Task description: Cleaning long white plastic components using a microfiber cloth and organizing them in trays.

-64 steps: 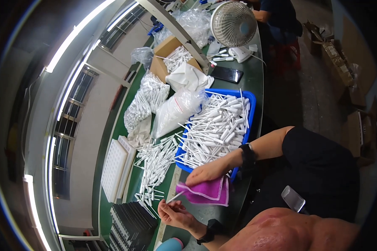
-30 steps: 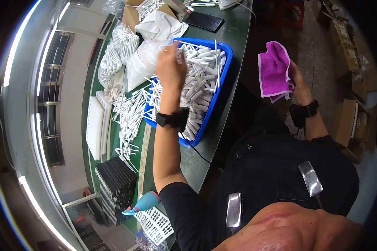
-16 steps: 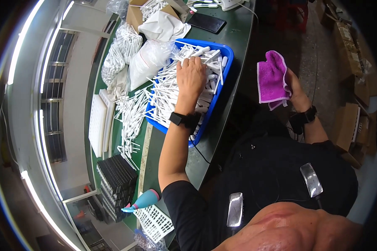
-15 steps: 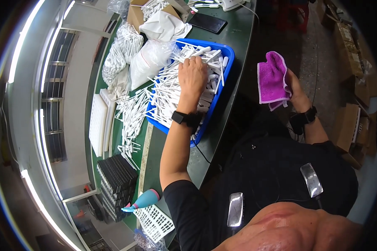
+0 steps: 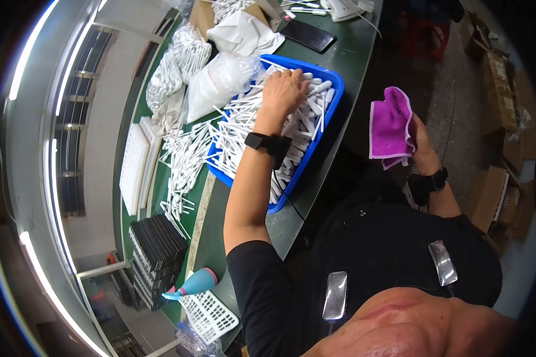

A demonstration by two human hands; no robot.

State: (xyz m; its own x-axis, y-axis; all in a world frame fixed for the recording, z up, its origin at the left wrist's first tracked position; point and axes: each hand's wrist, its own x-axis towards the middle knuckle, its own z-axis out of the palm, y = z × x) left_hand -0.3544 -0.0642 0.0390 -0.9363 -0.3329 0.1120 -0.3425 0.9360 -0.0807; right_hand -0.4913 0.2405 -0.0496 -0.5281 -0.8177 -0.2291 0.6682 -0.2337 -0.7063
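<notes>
My left hand [image 5: 284, 90] reaches into a blue tray [image 5: 333, 89] heaped with white plastic sticks [image 5: 244, 125], some with a thicker end. Its fingers curl down among the sticks at the tray's far part. The fingertips are hidden, so what they close on does not show. My right hand [image 5: 421, 140] is off to the right, away from the bench, closed around the edge of a folded purple cloth [image 5: 392, 128] with a pale border. Most of its fingers are behind the cloth.
Left of the tray lie a clear bag of white material [image 5: 220, 83] and loose white sticks [image 5: 187, 154]. Nearer are stacked black trays [image 5: 156, 250], a blue squeeze bottle [image 5: 196, 282] and a white grid basket [image 5: 211, 318]. A black phone [image 5: 308, 35] lies beyond; cardboard boxes [image 5: 488, 193] stand right.
The view has shifted a little. My left hand has moved slightly right within the tray, its fingers turned toward the right side. My right hand still holds the purple cloth.
</notes>
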